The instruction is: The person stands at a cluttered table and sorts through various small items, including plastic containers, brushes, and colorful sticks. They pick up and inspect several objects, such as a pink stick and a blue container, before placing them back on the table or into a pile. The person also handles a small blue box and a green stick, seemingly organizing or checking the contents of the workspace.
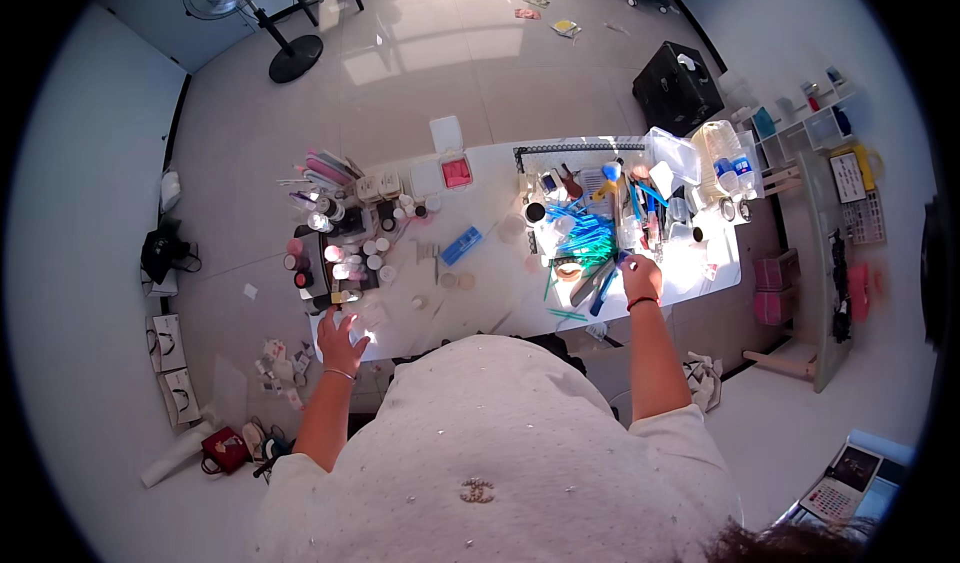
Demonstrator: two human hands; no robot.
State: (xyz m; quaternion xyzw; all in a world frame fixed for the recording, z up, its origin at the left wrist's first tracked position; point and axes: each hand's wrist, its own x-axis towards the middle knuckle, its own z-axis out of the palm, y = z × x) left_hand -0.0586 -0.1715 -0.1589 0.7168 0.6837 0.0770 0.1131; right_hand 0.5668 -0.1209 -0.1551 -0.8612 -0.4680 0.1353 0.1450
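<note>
My left hand [342, 340] is at the table's near left corner, fingers spread, beside a clear plastic piece [371, 312] and below a group of small jars [346, 270]. My right hand [642, 278] is at the right part of the white table [487, 308], fingers curled together by a dark blue pen-like item [602, 294]; whether it grips anything cannot be made out. Left of it lie a grey nail file [591, 284], a roll of tape [568, 270] and a heap of blue and green thin sticks [585, 237]. A blue packet [461, 246] lies mid-table.
An open white box with pink contents [455, 173] stands at the far edge. Clear plastic containers [673, 156] crowd the far right corner. Pink-handled tools [330, 169] stand far left. Beyond the table are a black case [677, 89] and a standing fan [296, 59].
</note>
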